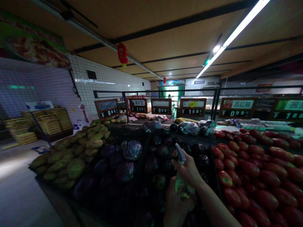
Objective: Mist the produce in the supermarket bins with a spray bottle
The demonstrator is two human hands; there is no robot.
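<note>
Right hand [186, 168] closed around the neck of a clear plastic spray bottle [182, 186], fingers wrapped on the grip under the white trigger head [180, 154], nozzle pointing up and forward. Left hand [176, 206] sits lower, at the bottom edge of the view, against the bottle's greenish body; it looks part-closed, but how firmly it holds is hard to tell. Bottle is held upright to slightly tilted, above a black display bin of glossy dark purple eggplants [163, 151], no spray visible in the dim light. Just left of that, round purple cabbages [130, 150]; further left, a heap of knobbly yellow-green gourds [75, 168]. To the right, a large pile of elongated shiny red tomatoes [251, 168]. Along the far side of the bins lie produce bundles in clear plastic bags [189, 128]. Behind them, a row of black price signs with wooden frames and yuan prices [236, 108]. White tiled wall [106, 82] at left, with a red paper lantern [122, 53] hanging from the ceiling.
</note>
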